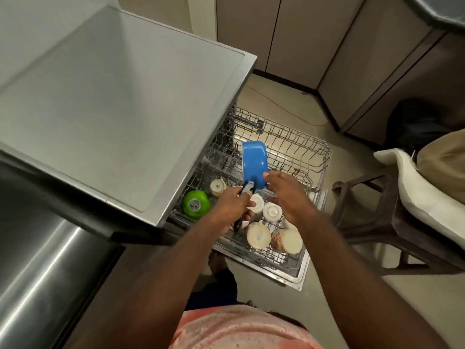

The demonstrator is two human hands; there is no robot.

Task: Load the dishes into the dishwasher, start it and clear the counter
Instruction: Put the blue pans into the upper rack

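The left hand has a clenched grip around the black handle of the blue pan, and this pan is over the pulled-out dishwasher rack, turned so that its blue underside faces the camera. The long axis of the pan with its handle goes from the left grip toward 12 o'clock, a little toward 1, so the body of the pan is on the far side of the hand. The right hand is at 3 o'clock from the handle. Its grip is released, the fingers are rather straight, and one fingertip touches the near edge of the pan, so I judge it only steadies the pan. The move now, I think, is to set the pan down into the rack, and it depends on the free wire rows at 1 to 2 o'clock from the pan. The near part of the rack, at 6 o'clock under both hands, is occupied by upside-down cups. One more small cup and a green bowl are at 9 o'clock from the left hand, just beside the edge of the steel counter. That edge is close to the pan at 9 o'clock and can hinder a swing to that side. A chair stands well apart at 3 o'clock.
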